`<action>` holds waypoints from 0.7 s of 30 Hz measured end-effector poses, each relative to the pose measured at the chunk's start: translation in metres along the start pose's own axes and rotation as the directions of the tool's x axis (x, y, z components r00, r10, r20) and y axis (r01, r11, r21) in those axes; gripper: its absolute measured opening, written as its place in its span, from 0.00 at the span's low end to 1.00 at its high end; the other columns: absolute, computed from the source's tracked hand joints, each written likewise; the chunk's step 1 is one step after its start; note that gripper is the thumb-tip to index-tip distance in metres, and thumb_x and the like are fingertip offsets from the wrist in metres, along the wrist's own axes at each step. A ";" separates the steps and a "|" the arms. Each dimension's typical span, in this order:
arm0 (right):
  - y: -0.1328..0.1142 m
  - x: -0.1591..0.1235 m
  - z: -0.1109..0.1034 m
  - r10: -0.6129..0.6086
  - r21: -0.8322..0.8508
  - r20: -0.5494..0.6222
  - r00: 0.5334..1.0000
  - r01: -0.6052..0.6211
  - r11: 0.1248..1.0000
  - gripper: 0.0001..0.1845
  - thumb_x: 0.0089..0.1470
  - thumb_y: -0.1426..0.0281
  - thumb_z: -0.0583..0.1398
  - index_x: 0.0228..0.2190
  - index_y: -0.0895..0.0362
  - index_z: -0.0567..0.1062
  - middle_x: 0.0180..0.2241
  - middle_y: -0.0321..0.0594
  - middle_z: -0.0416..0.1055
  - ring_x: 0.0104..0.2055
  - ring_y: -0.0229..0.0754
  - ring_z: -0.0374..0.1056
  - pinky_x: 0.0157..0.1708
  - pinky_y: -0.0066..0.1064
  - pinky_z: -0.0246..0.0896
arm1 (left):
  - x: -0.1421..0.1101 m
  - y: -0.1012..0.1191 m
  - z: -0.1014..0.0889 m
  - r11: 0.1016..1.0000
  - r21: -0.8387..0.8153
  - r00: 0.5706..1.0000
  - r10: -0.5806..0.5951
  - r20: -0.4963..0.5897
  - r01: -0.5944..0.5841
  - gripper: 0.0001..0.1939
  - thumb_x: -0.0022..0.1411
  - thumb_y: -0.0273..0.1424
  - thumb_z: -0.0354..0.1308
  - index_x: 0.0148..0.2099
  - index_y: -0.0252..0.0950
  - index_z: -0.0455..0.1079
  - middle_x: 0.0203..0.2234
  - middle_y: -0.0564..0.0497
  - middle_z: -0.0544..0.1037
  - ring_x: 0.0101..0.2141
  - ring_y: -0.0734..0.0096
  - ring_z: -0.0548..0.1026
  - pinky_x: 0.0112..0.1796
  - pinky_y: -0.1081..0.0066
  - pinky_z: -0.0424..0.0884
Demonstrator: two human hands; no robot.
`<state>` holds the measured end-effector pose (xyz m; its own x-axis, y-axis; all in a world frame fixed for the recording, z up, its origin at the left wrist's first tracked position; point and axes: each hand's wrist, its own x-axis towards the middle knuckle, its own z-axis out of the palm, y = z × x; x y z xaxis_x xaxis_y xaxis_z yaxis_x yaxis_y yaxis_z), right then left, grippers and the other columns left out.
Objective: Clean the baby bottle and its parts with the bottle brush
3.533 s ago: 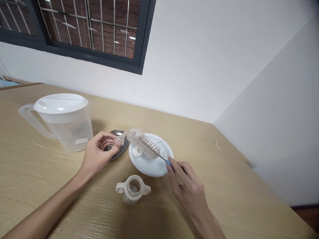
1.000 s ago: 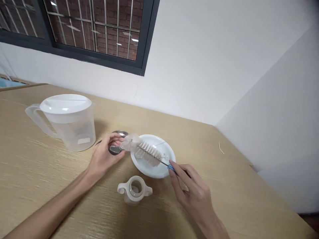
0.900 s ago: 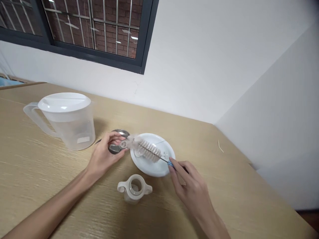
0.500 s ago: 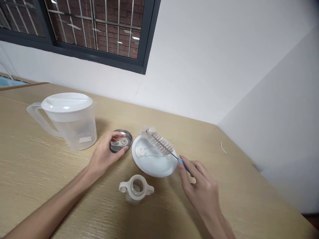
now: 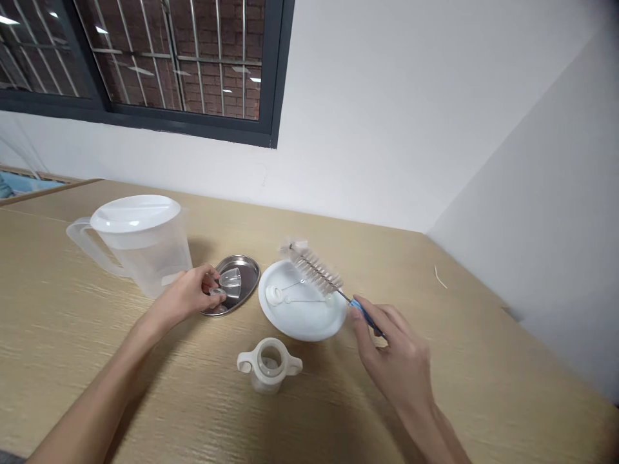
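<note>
Left hand (image 5: 196,290) has moved lower over the metal tray (image 5: 249,277) since the last frame, bringing the small clear piece (image 5: 217,294) down with it. My fingertips are at that piece, over the tray's left part; whether they pinch it or have let go, I cannot tell. A clear cup (image 5: 231,282) lies in the tray, just beside these fingers.

Right hand (image 5: 396,351): closed around the blue handle of the bottle brush (image 5: 314,270) — grip firm, bristles angled up and to the left above the white bowl (image 5: 302,327). Inside the bowl: a white ring (image 5: 274,295) and thin rods (image 5: 309,301). Two-handled bottle (image 5: 267,374) upright on the table (image 5: 203,406), open at the top, nearer me than the bowl. Lidded pitcher (image 5: 149,251) — left of the tray.
</note>
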<state>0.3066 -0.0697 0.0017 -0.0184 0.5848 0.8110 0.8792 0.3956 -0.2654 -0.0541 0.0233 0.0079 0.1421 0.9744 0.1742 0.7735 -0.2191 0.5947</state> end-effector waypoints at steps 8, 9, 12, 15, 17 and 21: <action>0.001 0.001 0.000 0.013 -0.040 -0.007 1.000 -0.014 0.999 0.12 0.63 0.67 0.58 0.44 0.56 0.79 0.34 0.41 0.77 0.30 0.38 0.71 0.29 0.28 0.66 | 0.004 -0.003 0.007 0.981 0.181 0.994 0.090 -0.069 -0.076 0.16 0.61 0.46 0.56 0.40 0.42 0.76 0.36 0.44 0.83 0.36 0.53 0.79 0.34 0.65 0.68; 0.001 0.001 0.000 0.019 -0.044 -0.008 1.000 -0.020 0.999 0.12 0.63 0.67 0.58 0.44 0.56 0.79 0.34 0.41 0.77 0.30 0.38 0.71 0.29 0.28 0.65 | 0.004 -0.001 0.006 0.978 0.187 0.989 0.108 -0.097 -0.089 0.16 0.63 0.46 0.53 0.39 0.42 0.75 0.35 0.45 0.83 0.34 0.54 0.79 0.34 0.65 0.67; 0.004 0.001 0.001 0.062 -0.058 -0.002 0.998 -0.062 0.996 0.13 0.64 0.65 0.58 0.42 0.57 0.79 0.33 0.40 0.76 0.29 0.37 0.69 0.27 0.28 0.62 | 0.003 0.009 0.003 0.981 0.181 0.985 0.094 -0.142 -0.068 0.20 0.67 0.45 0.46 0.31 0.42 0.71 0.24 0.49 0.79 0.26 0.60 0.74 0.30 0.67 0.63; 0.009 0.000 0.003 0.121 -0.076 0.035 0.992 -0.118 0.990 0.16 0.64 0.61 0.57 0.42 0.58 0.79 0.32 0.40 0.76 0.28 0.37 0.69 0.27 0.29 0.61 | 0.002 0.018 0.002 0.986 0.167 0.987 0.051 -0.153 -0.025 0.24 0.68 0.46 0.45 0.23 0.41 0.62 0.16 0.53 0.70 0.19 0.66 0.66 0.27 0.68 0.58; 0.014 -0.001 0.004 0.173 -0.088 0.061 0.983 -0.167 0.982 0.18 0.64 0.59 0.56 0.41 0.58 0.79 0.33 0.41 0.77 0.30 0.39 0.71 0.29 0.30 0.62 | 0.001 0.020 0.001 0.988 0.154 0.988 0.024 -0.155 0.000 0.26 0.68 0.47 0.45 0.20 0.40 0.57 0.14 0.54 0.65 0.18 0.68 0.62 0.26 0.69 0.56; 0.022 -0.001 0.003 0.304 -0.090 0.100 0.948 -0.295 0.951 0.22 0.62 0.56 0.53 0.39 0.59 0.80 0.36 0.46 0.80 0.35 0.45 0.74 0.33 0.34 0.64 | 0.001 0.021 0.002 0.988 0.156 0.987 0.003 -0.162 0.023 0.27 0.68 0.48 0.44 0.19 0.41 0.57 0.13 0.54 0.64 0.18 0.67 0.63 0.26 0.68 0.56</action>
<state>0.3246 -0.0592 -0.0066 0.2023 0.7448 0.6359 0.8845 0.1398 -0.4451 -0.0365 0.0198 0.0184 0.0426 0.9528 0.3006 0.8633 -0.1865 0.4690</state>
